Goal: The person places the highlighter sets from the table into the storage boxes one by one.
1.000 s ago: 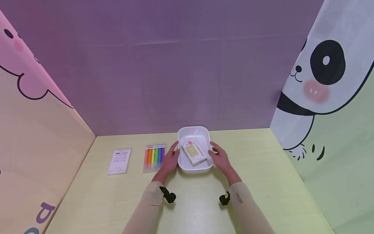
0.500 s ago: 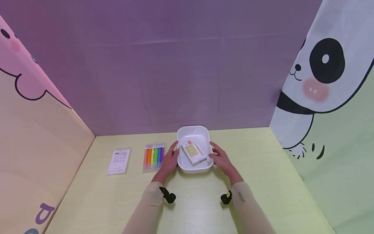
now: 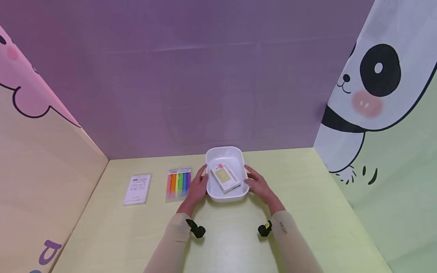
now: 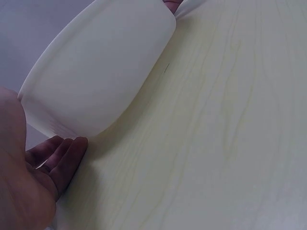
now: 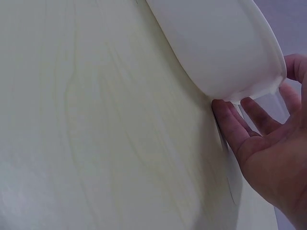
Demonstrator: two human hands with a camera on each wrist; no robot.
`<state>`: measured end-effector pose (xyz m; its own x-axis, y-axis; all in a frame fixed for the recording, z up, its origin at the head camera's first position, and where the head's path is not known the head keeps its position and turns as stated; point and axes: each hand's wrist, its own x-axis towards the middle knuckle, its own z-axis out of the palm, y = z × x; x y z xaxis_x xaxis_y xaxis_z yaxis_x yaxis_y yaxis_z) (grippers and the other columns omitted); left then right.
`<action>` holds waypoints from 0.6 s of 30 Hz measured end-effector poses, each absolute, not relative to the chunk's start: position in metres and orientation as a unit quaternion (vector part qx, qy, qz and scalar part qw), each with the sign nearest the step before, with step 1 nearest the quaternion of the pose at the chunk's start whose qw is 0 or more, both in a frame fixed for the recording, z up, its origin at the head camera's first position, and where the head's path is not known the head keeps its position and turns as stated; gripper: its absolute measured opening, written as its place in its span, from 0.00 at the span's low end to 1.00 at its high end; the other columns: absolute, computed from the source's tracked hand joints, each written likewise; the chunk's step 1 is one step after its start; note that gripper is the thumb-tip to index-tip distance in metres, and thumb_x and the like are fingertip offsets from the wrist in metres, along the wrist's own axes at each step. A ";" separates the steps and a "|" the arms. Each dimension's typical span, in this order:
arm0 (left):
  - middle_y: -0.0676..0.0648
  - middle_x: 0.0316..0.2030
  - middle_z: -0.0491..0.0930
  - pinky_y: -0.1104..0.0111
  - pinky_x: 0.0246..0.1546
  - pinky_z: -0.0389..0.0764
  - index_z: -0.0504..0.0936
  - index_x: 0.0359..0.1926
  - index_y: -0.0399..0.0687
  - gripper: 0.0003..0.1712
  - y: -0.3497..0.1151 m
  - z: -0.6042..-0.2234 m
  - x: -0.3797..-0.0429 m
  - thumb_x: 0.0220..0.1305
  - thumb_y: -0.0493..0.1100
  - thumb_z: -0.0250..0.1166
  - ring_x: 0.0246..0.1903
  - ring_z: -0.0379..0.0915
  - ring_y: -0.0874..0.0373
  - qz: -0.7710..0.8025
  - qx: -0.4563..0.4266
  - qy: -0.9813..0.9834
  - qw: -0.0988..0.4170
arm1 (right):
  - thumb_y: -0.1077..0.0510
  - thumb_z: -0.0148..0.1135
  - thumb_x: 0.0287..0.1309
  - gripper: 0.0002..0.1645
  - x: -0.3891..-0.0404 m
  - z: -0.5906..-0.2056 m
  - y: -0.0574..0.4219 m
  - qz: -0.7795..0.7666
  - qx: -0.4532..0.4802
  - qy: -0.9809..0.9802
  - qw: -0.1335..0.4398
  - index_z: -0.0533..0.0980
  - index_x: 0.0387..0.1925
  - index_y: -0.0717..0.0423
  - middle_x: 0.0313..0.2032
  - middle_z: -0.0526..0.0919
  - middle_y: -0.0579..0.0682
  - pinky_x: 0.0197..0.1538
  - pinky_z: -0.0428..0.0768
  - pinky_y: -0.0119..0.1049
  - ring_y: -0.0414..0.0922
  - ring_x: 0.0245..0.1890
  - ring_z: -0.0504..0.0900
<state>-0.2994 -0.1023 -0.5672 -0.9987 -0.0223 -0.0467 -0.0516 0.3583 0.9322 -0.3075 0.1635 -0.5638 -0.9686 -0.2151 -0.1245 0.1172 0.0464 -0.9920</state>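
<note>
White tray (image 3: 227, 198): left hand (image 3: 198, 185), right hand (image 3: 258, 184) grip its opposite sides, fingers spread; best held level (slim box (image 3: 225, 178) inside could slide)

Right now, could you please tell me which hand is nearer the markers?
Left: the left hand is just right of the markers; the right hand is farther right, across the tray.

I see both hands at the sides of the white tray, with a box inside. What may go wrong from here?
The box lies at an angle inside the white tray, with bare space around it, so it may slide if the tray tips.
The left hand is close to the pen pack; a sideways move might knock it.
</note>
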 end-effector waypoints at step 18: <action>0.40 0.53 0.74 0.56 0.48 0.78 0.65 0.71 0.53 0.27 -0.109 -0.554 -0.283 0.72 0.41 0.54 0.49 0.73 0.45 0.595 0.003 0.804 -0.015 | 0.65 0.55 0.65 0.37 -0.306 -0.563 0.160 -0.676 -0.019 0.729 0.104 0.61 0.72 0.44 0.61 0.67 0.64 0.48 0.80 0.46 0.57 0.54 0.75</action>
<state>-0.2826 -0.1088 -0.5541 -0.9995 -0.0128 0.0272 0.0223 0.2928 0.9559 -0.3061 0.1596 -0.5627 -0.9777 -0.1680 -0.1256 0.1125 0.0853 -0.9900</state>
